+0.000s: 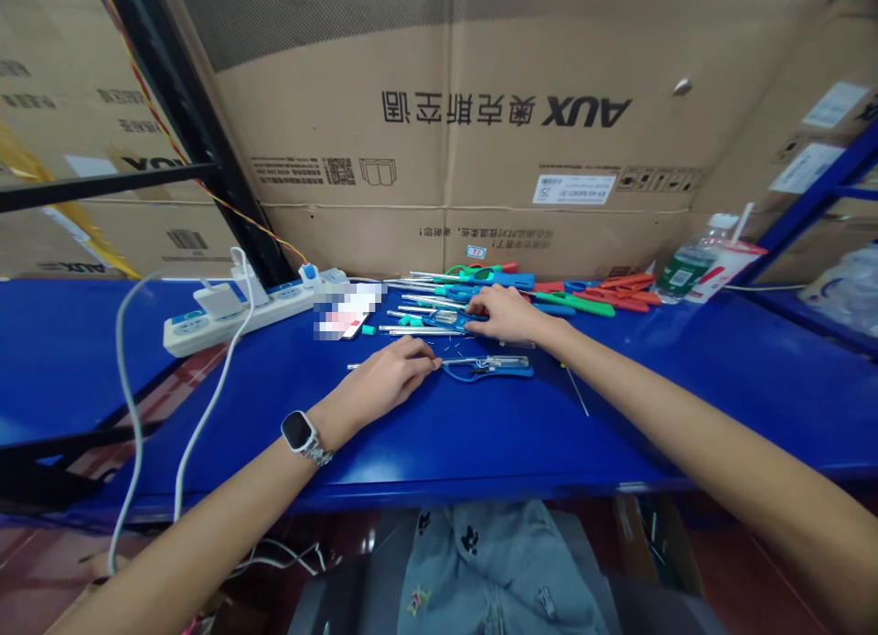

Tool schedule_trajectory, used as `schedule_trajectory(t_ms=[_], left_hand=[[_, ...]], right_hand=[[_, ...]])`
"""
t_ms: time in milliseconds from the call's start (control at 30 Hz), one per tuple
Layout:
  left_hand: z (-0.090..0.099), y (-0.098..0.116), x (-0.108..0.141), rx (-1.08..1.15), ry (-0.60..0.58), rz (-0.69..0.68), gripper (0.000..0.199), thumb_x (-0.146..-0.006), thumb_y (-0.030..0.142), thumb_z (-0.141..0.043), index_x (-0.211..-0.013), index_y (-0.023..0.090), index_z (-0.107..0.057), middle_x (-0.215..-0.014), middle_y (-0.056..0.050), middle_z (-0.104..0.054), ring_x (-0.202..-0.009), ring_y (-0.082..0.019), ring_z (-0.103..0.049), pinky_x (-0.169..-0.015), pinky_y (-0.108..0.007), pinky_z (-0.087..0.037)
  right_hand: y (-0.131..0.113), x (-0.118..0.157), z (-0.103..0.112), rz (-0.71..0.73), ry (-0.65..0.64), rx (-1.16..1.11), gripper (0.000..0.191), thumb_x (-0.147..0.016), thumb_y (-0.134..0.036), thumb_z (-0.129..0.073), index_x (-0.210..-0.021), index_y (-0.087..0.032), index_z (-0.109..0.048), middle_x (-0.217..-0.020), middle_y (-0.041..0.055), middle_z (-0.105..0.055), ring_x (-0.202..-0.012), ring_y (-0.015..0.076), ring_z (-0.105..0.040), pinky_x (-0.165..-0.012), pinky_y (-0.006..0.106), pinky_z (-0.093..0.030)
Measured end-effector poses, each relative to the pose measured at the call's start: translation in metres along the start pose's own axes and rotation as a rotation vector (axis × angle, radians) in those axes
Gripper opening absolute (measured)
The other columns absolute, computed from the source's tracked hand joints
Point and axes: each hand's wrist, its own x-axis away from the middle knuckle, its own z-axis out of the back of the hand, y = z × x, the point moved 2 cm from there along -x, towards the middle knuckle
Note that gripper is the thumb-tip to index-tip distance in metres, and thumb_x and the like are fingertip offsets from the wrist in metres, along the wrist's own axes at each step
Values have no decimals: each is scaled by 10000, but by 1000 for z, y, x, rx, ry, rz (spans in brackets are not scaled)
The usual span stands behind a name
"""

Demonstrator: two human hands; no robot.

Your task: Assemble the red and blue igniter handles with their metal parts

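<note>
Printed cardboard [315, 113] backs a blue bench [439, 443], where a long lighter [490, 368] lies before a pile of others [449, 292], its looped blue handle [514, 372] baring pale inner parts. The left hand [394, 374] pinches its silvery tube [353, 367] in a fingertip grip; whether the right hand [504, 313], over the pile, grasps anything cannot be told.

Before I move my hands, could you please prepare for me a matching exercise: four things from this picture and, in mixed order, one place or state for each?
Things:
1. Left hand
2. Blue casing nearest the table's front edge
3. Power strip
4. Bottle

Places and states:
A. Beside a cup with a straw
B. White plugs sit in it
C. Has a watch at its wrist
D. Inner parts showing, beside fingertips

Right pairs: 1-C; 2-D; 3-B; 4-A
</note>
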Motion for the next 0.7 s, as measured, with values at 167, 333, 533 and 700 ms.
schedule_trajectory(t_ms=[167, 333, 533, 700], left_hand=[[0, 2, -1, -57, 21, -10, 297, -1060, 194, -436, -1224, 179, -683, -1194, -108, -683, -1105, -238, -656, -961, -426, -587], [10, 6, 2, -58, 61, 13, 288, -1023, 191, -470, -1240, 186, -659, -1222, -105, -682, -1150, -246, -641, -1035, -463, -536], [38, -40, -17, -47, 93, 245, 209, -959, 237, -524, -995, 175, -720, -942, -87, -735, -847, -222, -680, -804, -380, -562], [33, -72, -51, -30, 72, 346, 176, -877, 144, -558, -917, 176, -726, -918, -71, -769, -813, -216, -701, -773, -329, -546]], right_hand=[[2, 8, -2, -7, 96, -96, 217, -913, -344, -707, -1092, -223, -732, -1029, 84, -710, -1052, 295, -611, -909, 457, -420], [3, 18, -3, 22, 194, -125, 167, -937, -326, -671, -1049, -222, -737, -1010, 79, -674, -1007, 272, -604, -897, 442, -411], [-5, 8, -3, 95, 188, -134, 137, -956, -291, -635, -1008, -214, -737, -1021, 89, -674, -1036, 277, -597, -893, 438, -409], [-15, -15, -1, 91, 139, -25, 188, -964, -215, -565, -970, -215, -753, -1038, 104, -695, -1084, 302, -586, -916, 448, -396]])
